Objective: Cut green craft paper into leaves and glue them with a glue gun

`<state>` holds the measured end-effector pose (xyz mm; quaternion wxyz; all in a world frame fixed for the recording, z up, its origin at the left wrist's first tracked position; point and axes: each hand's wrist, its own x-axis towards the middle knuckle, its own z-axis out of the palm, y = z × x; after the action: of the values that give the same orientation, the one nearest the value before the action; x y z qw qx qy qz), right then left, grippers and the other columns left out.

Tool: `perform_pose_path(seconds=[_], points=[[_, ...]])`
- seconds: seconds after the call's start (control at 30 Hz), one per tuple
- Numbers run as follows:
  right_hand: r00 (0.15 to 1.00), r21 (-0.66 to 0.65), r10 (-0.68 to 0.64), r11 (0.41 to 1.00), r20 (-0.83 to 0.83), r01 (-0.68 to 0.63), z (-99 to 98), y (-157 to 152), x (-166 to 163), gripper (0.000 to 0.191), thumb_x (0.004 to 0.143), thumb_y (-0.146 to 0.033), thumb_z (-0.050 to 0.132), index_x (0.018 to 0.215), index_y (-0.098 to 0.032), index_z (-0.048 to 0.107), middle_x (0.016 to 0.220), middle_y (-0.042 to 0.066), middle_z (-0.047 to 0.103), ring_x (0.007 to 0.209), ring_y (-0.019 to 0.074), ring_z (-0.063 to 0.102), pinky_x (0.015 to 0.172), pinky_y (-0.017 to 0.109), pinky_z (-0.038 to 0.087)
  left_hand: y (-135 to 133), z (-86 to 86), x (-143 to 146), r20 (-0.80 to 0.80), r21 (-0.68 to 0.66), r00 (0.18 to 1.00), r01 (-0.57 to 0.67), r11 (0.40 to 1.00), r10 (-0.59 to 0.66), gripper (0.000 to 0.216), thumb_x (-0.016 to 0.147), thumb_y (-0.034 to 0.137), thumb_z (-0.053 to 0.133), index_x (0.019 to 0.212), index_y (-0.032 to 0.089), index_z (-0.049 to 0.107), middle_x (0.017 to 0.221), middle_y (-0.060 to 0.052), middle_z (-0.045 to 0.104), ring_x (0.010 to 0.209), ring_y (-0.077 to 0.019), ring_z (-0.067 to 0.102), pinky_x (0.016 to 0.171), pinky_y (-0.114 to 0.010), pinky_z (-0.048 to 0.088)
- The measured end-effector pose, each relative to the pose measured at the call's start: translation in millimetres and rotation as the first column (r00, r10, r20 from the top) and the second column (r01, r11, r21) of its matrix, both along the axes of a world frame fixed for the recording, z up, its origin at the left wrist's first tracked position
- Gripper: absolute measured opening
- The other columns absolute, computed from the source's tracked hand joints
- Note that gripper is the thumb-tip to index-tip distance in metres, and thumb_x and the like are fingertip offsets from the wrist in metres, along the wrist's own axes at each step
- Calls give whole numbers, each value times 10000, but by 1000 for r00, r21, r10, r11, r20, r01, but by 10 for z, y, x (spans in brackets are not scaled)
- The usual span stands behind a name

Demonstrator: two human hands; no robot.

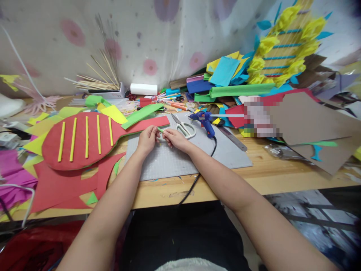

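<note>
Both my hands meet over the grey cutting mat [169, 162], fingertips pinched close together. A small green paper strip [160, 130] runs between my left hand [148, 139] and my right hand [175, 139]; much of it is hidden by the fingers. Just beyond my right hand lie scissors [184, 127] with pale handles. A blue glue gun [204, 122] rests to their right, its black cord trailing over the table edge. To the left sits a red paddle-shaped cutout [80, 141] with several yellow strips across it, its red handle reaching toward my hands.
Red paper scraps [62, 184] and yellow scraps lie at the left. A metal ruler [232, 138] lies on the mat's right side. Brown cardboard [310, 116] is piled at the right. Behind stand thin sticks [104, 77], a white roll [143, 89] and a yellow-flowered stringed piece [282, 49].
</note>
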<state>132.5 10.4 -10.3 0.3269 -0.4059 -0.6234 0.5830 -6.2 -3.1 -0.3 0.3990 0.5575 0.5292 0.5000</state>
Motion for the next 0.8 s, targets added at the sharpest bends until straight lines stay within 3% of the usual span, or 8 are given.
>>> perform_pose_path(seconds=[0.1, 0.33, 0.5, 0.67, 0.8], points=[[997, -90, -16, 996, -80, 8, 44, -10, 7, 224, 901, -224, 329, 706, -180, 430, 516, -91, 360, 370, 39, 364, 370, 159, 298, -3, 13, 0, 64, 18, 997, -37, 999, 36, 187, 755, 312, 596, 630, 173, 594, 601, 2, 603, 490, -91, 513, 527, -208, 412], [995, -77, -51, 996, -91, 44, 45, -11, -5, 225, 907, -226, 340, 723, -172, 458, 524, -91, 379, 372, 30, 376, 363, 145, 309, -9, -18, 18, 152, -15, 979, -132, 991, 133, 287, 605, 401, 717, 684, 139, 630, 622, -24, 639, 559, -109, 574, 532, -213, 452], [999, 7, -18, 1000, -34, 18, -12, 6, -17, 215, 892, -279, 411, 720, -166, 473, 519, -93, 393, 379, 23, 406, 370, 135, 324, -10, -34, 40, 215, -66, 974, -56, 996, 69, 374, 625, 501, 675, 683, 134, 629, 626, -36, 645, 594, -140, 612, 549, -241, 484], [999, 26, -39, 999, -20, 39, -40, 51, 24, 225, 898, -266, 383, 710, -173, 464, 499, -95, 383, 368, 32, 390, 357, 142, 317, 3, -29, 10, 241, -58, 967, 97, 994, -81, 349, 633, 480, 679, 702, 139, 663, 675, -62, 679, 637, -165, 638, 641, -285, 503], [997, 10, -47, 999, -57, 47, -22, 56, 42, 191, 888, -243, 404, 727, -171, 477, 520, -86, 413, 399, 39, 426, 377, 145, 345, 28, -64, -23, 175, -48, 984, 23, 999, -15, 274, 608, 402, 716, 691, 143, 685, 690, -60, 692, 632, -148, 627, 652, -264, 490]])
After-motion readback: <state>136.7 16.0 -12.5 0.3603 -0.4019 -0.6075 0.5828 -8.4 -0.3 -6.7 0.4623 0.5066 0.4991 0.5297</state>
